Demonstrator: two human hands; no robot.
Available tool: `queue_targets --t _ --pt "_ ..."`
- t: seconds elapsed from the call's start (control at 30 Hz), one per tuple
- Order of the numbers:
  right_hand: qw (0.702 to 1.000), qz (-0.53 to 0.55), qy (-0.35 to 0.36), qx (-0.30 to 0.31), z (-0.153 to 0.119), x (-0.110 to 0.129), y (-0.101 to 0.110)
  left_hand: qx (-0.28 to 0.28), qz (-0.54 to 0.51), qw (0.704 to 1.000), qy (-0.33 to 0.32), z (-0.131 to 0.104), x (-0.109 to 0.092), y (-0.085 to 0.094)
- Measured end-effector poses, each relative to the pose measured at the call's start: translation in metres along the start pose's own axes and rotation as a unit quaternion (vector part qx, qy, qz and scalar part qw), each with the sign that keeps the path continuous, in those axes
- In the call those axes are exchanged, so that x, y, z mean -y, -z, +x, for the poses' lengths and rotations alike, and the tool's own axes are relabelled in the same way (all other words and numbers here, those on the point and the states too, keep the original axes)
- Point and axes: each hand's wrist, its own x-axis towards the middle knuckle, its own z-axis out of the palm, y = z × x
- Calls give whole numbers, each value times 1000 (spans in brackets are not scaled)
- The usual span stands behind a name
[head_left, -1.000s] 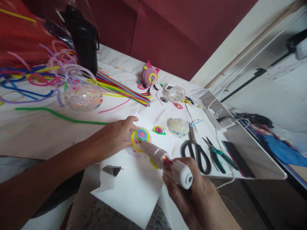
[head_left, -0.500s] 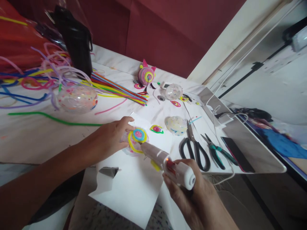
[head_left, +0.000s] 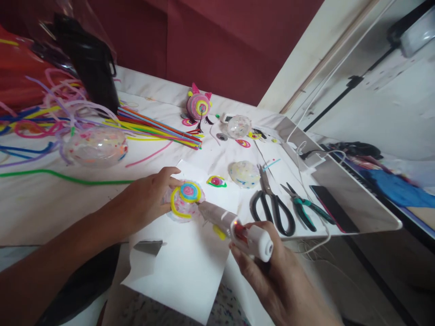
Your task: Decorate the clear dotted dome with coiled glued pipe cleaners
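Note:
My left hand (head_left: 154, 194) holds a clear speckled dome (head_left: 186, 212) against the white paper (head_left: 183, 271). On the dome sits a coiled disc (head_left: 190, 191) of pink, blue and yellow, and a yellow strip (head_left: 174, 206) curves beside it. In my right hand (head_left: 268, 271) is a white glue gun (head_left: 234, 228) with a small orange light; its nozzle points at the dome's right side, by the disc's lower edge. Just beyond, a small eye-shaped coil piece (head_left: 216, 181) lies on the paper.
Black-handled scissors (head_left: 273, 208), green pliers (head_left: 302, 207) and a dark phone (head_left: 333, 209) lie at the right, near a white cable. Behind are speckled domes (head_left: 244, 174), a pink ball figure (head_left: 199, 106), pipe cleaners (head_left: 156, 129) and a black bottle (head_left: 90, 68).
The view has shifted, so most things appear further left. The free end of the yellow strip has come away from the glue gun's nozzle and stands lower left of it. Both hands keep their holds.

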Motion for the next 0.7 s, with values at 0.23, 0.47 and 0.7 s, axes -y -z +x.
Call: queue_targets --t 0.23,0.47,0.7 --pt "999 39 -23 22 3 2 1 -5 10 1000 4 2 -1 1" --pt "998 49 -14 28 6 3 1 13 20 1000 18 1 0 3" --pt "999 40 -14 27 5 -4 4 15 24 999 39 -3 -12 8"
